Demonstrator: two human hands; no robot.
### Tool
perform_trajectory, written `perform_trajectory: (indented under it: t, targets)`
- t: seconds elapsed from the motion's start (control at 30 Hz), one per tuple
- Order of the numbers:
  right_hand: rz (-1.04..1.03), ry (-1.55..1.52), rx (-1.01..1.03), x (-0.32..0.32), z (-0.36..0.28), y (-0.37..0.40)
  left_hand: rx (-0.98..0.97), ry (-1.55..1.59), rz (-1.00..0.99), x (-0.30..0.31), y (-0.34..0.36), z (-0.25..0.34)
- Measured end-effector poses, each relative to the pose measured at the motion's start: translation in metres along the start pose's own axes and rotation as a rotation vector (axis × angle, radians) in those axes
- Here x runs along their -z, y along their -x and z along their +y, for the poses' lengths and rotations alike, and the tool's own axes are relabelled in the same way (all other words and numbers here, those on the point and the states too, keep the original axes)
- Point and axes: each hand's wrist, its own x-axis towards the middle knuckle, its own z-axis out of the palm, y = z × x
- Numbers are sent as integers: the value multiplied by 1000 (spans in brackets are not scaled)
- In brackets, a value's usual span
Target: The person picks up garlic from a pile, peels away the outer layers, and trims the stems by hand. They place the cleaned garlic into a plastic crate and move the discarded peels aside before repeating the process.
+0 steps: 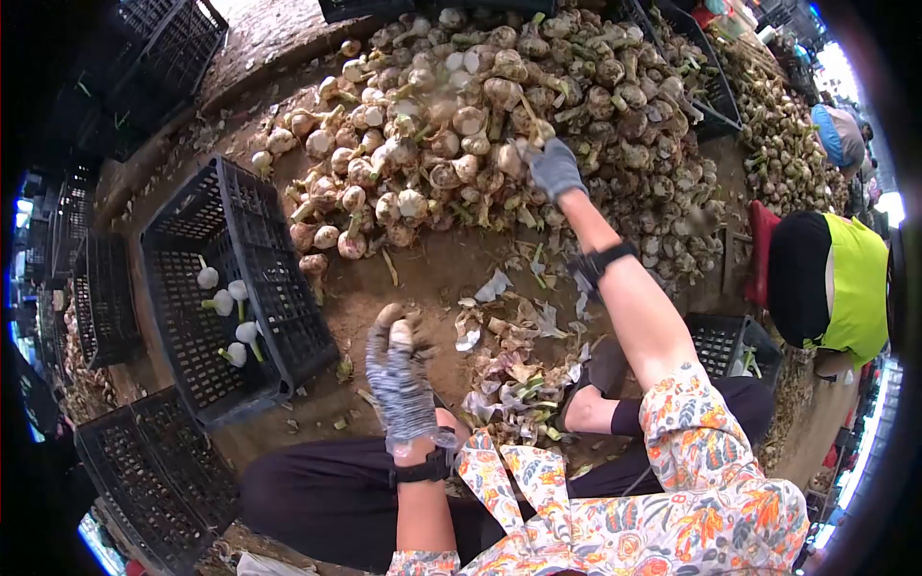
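My right hand (555, 171), in a grey glove, reaches into the big heap of garlic (461, 125). Its fingers are bent around a garlic bulb (511, 161) at the heap's near side; the fingertips are partly hidden. Closer to me, my left hand (400, 376) is raised above the dirt floor in a striped grey glove with worn, tan fingertips. Those fingers are apart, slightly curled, with nothing seen between them. Left of it stands a black plastic crate (274, 278) holding several trimmed white garlic bulbs (223, 302) with short green stems.
Dry peelings and leaf scraps (509, 360) lie between my legs. Another black crate (715, 336) is by my right knee, and more crates (158, 470) stand at left. A person in a yellow-green top (858, 283) sits at right beside more garlic (783, 144).
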Motion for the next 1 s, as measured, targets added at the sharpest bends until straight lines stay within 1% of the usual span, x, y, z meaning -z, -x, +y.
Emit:
perform_trajectory:
  t: [0.03,0.07,0.1,0.17,0.23,0.27,0.3,0.33,0.37,0.4,0.43,0.5,0.53,0.57,0.63,0.67,0.7,0.73,0.77,0.8,0.83,0.87,0.9,0.97,1.0]
  targets:
    - [-143,-248,-121,2,10,11,-21,-75,-22,-2,2,-5]
    - [-238,-444,-211,22,-10,40,-123,-241,-29,-9,9,-7]
    - [-334,-639,-305,47,-36,75,-113,-238,-21,-17,13,-13]
    - [-436,-631,-92,59,-33,119,-292,-305,-272,-27,21,-24]
    - [-590,-771,-259,85,-61,168,-234,-365,-412,-30,29,-35]
    - [-600,-786,-159,92,-66,186,-239,-286,-459,-37,35,-36]
    - [-612,-704,-69,95,-64,199,-218,-211,-523,-43,37,-33]
    - [-616,-623,21,98,-61,212,-90,-113,-584,-44,46,-27]
    - [-569,-573,206,100,-57,222,38,-14,-643,-47,55,-19]
    - [-604,-645,95,112,-65,227,35,-21,-650,-46,60,-19]
    - [-583,-658,98,117,-58,235,0,-40,-668,-46,70,-19]
    - [-478,-422,360,123,-51,243,-33,-58,-687,-45,76,-21]
    - [-623,-625,-9,134,-58,248,-41,-91,-663,-43,75,-24]
    - [-618,-626,-10,136,-61,254,-48,-122,-638,-41,76,-27]
    - [-575,-685,-134,140,-65,263,-59,-138,-639,-41,79,-33]
    - [-542,-619,-23,144,-67,266,-11,-130,-620,-38,77,-35]
    - [-544,-622,-27,144,-66,269,39,-124,-598,-36,77,-36]
    - [-527,-584,84,141,-62,273,-2,-164,-544,-37,78,-38]
    - [-510,-544,194,137,-57,278,111,-39,-471,-40,78,-45]
    - [-559,-539,126,131,-47,286,126,-53,-445,-37,71,-53]
    - [-592,-486,139,135,-48,292,142,-68,-417,-32,65,-59]
    - [-562,-471,195,135,-46,296,110,-252,-361,-25,62,-62]
    - [-530,-458,248,135,-44,300,120,-256,-357,-26,62,-56]
    - [-551,-483,251,132,-34,309,561,-269,-283,-37,65,-36]
    - [-570,-504,265,132,-33,311,590,-405,-218,-42,64,-34]
